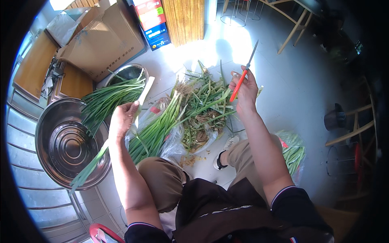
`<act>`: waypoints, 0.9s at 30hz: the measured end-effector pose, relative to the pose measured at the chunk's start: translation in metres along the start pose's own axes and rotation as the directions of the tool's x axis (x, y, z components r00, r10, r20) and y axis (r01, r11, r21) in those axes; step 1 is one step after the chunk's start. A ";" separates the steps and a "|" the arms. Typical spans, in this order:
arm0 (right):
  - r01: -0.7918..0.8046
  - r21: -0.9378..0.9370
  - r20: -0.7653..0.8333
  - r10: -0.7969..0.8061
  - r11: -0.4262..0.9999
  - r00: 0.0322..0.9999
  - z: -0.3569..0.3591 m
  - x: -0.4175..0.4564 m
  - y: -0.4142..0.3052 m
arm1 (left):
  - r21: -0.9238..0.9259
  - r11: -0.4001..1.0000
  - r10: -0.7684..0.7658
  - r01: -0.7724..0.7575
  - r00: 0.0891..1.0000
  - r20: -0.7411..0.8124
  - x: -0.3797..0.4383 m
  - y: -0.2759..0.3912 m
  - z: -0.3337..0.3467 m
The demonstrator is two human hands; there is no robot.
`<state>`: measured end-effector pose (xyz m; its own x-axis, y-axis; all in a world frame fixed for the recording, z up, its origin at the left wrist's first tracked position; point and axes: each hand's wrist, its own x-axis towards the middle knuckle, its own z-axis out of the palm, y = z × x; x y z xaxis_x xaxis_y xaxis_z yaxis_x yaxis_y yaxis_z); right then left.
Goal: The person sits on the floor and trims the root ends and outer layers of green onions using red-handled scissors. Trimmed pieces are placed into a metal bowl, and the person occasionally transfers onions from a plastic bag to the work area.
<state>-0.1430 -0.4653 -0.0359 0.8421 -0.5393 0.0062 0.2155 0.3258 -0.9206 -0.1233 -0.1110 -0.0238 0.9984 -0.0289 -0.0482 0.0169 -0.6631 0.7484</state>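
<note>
My left hand [124, 118] is closed around a trimmed leek or large green onion [146, 91], its white end up and its leaves trailing past my forearm. In my right hand [244, 88] are red-handled scissors or a small knife [240, 85], the narrow blade pointing up and away; a green leaf lies close by that hand. Between my hands, a bundle of green onions with roots [161, 124] rests on clear plastic. Beside it spreads a pile of trimmings and roots [203, 115]. More long green leaves [112, 97] lie across a metal bowl at the left.
A large steel basin [73, 145] stands at the left, beyond it a cardboard box [103, 42] and stacked colored cartons [155, 27]. A plastic bag of green beans [293, 152] lies right of my leg. Wooden chair legs [352, 133] are at the right.
</note>
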 end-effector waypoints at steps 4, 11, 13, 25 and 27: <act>0.088 -0.053 0.008 -0.088 0.995 0.996 -0.001 -0.003 -0.011 | -0.327 0.943 -0.160 0.056 0.940 -0.301 -0.050 -0.048 -0.032; 0.003 -0.079 0.112 0.006 0.997 0.994 -0.017 -0.012 -0.014 | -0.614 0.768 -0.536 0.182 0.708 -0.461 -0.190 -0.087 -0.069; -0.036 -0.116 0.155 0.053 0.993 0.986 -0.020 -0.011 -0.012 | -0.476 0.829 -0.530 0.294 0.683 -0.503 -0.226 -0.081 -0.076; -0.115 -0.294 0.348 0.219 0.949 0.912 -0.005 -0.030 0.006 | -0.478 0.749 -0.594 0.459 0.785 -0.176 -0.208 -0.091 -0.043; -0.107 -0.358 0.404 0.258 0.928 0.878 0.007 -0.038 0.015 | -0.531 0.762 -0.501 0.371 0.857 -0.121 -0.168 -0.082 -0.032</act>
<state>-0.1679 -0.4340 -0.0475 0.9944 -0.0754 -0.0737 -0.0674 0.0825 -0.9943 -0.2904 -0.0283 -0.0557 0.8534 0.3982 -0.3363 0.4114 -0.1182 0.9038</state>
